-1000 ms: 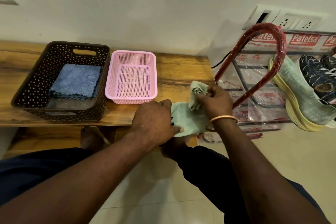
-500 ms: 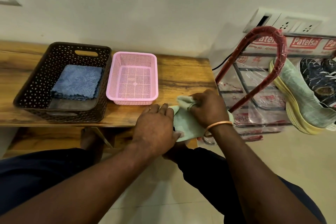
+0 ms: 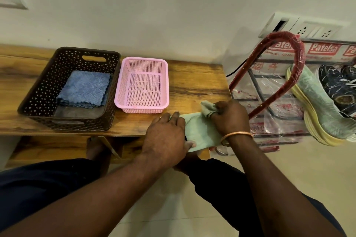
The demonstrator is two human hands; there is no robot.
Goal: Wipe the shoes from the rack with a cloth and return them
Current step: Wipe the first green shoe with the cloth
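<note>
Item: pale green shoe (image 3: 202, 132), one of a pair, off the rack and lying at the desk's (image 3: 192, 82) front right corner, partly over the front edge. Left hand (image 3: 165, 136) holds it down from above, fingers laid across it and thumb against its near edge. Right hand (image 3: 231, 117), copper bangle (image 3: 236, 134) at the wrist, clenches a bunched grey-green cloth (image 3: 208, 108) and presses it to the shoe's far end. Step judged: wiping, under way. Next move calls for working the cloth over the remaining surface, then returning the shoe to the red-framed rack (image 3: 279, 86) right of the desk, beside its matching shoe (image 3: 317, 106) and a dark blue sneaker (image 3: 339, 86). Also on the desk: pink basket (image 3: 141, 107); brown basket (image 3: 65, 121) holding a folded blue cloth (image 3: 84, 88).
</note>
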